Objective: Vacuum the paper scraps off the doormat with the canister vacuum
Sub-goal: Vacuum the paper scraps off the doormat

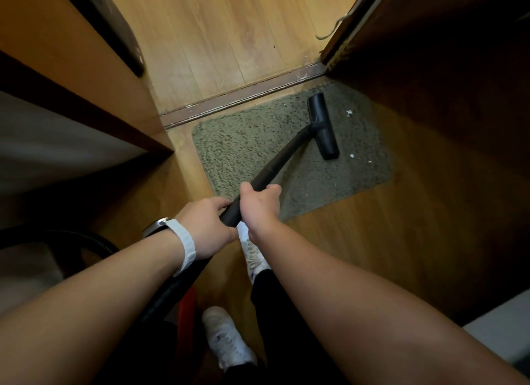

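Observation:
A grey-green shaggy doormat (pixel 252 143) lies on the wooden floor just inside a door threshold. The vacuum's black floor nozzle (pixel 322 125) rests on the mat's right half, and its black wand (pixel 275 166) slopes back to me. My right hand (pixel 259 205) grips the wand from above. Just behind it, my left hand (pixel 205 227), with a white watch strap at the wrist, holds the wand's lower end. White paper scraps lie on the mat to the right of the nozzle: one scrap (pixel 349 112) near the far edge, two smaller scraps (pixel 352 155) nearer.
A metal threshold strip (pixel 243 96) crosses the floor beyond the mat. A wooden cabinet (pixel 74 77) stands on the left, a dark door (pixel 447 55) on the right. The black vacuum hose (pixel 94 241) curves at lower left. My white shoes (pixel 229 338) stand below the hands.

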### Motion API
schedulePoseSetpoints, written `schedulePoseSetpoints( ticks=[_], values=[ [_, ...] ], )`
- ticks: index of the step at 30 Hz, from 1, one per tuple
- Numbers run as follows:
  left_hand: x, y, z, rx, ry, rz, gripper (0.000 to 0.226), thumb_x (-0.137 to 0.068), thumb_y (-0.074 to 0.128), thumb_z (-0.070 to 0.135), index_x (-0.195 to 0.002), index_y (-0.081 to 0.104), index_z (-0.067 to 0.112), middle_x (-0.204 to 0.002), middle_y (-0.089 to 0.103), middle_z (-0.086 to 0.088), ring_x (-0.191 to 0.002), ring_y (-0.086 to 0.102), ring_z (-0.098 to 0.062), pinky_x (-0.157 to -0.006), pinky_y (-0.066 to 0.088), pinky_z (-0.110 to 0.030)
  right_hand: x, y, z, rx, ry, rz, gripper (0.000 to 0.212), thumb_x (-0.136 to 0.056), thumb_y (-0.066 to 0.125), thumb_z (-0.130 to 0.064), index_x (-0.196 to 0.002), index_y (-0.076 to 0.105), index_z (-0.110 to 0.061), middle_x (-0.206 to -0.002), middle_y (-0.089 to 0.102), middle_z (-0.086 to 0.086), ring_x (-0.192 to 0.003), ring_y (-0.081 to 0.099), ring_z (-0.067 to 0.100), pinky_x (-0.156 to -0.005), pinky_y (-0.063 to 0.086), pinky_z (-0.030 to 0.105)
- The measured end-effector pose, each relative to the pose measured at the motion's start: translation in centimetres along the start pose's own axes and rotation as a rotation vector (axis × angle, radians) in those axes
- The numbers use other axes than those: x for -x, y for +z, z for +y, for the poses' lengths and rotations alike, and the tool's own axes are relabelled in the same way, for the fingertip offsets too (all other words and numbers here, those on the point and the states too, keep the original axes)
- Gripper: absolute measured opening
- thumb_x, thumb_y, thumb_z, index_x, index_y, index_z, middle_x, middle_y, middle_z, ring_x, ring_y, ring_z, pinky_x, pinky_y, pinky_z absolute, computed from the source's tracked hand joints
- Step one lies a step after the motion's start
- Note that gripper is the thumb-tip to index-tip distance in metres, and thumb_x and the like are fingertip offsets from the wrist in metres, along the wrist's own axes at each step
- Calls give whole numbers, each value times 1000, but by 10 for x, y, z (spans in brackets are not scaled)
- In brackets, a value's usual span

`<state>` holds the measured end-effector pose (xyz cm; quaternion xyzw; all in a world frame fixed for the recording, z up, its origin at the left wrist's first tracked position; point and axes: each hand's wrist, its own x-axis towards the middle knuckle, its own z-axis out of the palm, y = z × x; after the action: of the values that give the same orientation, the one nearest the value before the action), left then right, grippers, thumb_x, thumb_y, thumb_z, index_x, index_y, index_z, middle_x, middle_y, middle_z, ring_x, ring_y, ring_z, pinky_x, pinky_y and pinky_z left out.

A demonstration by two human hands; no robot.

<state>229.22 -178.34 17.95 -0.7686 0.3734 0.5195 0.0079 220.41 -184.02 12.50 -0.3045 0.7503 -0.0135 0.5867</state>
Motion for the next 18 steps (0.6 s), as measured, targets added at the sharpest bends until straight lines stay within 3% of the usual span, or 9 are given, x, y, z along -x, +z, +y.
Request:
schedulePoseSetpoints(
  ticks=[3,6,10,14,16,18],
  values=[
    [11,-3,-15,-37,-23,3,61,-72,71,34,-131,53,36,-92,66,7,-69,59,-11,-56,42,-22,8,9,10,-14,15,-20,52,-93,58,-29,-136,34,-12,-115,58,9,-98,60,29,-82,49,39],
    [22,-6,-24,-71,-26,1,62,-73,71,35,-132,51,36,-90,62,6,-72,58,-15,-61,42,-23,17,16,16,-27,15,-34,55,-95,57,-27,-140,33,-10,-117,57,7,-97,57,27,-80,43,34],
    [26,-6,-23,-66,-21,-17,64,-76,70,36,-136,47,37,-93,64,4,-69,59,-15,-63,46,-23,20,18,18,-43,19,-18,54,-94,58,-26,-140,35,-9,-123,59,11,-98,58,27,-79,43,33],
    [21,-6,-17,-60,-44,9,64,-75,69,36,-135,48,38,-88,62,3,-71,59,-17,-61,43,-22,16,13,12,-48,8,-16,51,-95,57,-26,-138,36,-9,-107,57,5,-89,58,24,-76,44,33],
    [18,-4,-12,-54,-22,17,57,-76,68,36,-131,52,38,-88,63,4,-73,59,-16,-62,44,-23,12,10,9,-54,3,2,48,-94,58,-26,-135,38,-9,-97,58,1,-83,59,21,-77,46,35],
    [14,-3,-4,-44,10,25,43,-78,67,33,-120,60,36,-85,66,6,-74,59,-17,-64,48,-26,7,7,5,-54,0,23,49,-92,57,-27,-134,39,-9,-104,62,6,-89,61,25,-82,52,41]
  ],
)
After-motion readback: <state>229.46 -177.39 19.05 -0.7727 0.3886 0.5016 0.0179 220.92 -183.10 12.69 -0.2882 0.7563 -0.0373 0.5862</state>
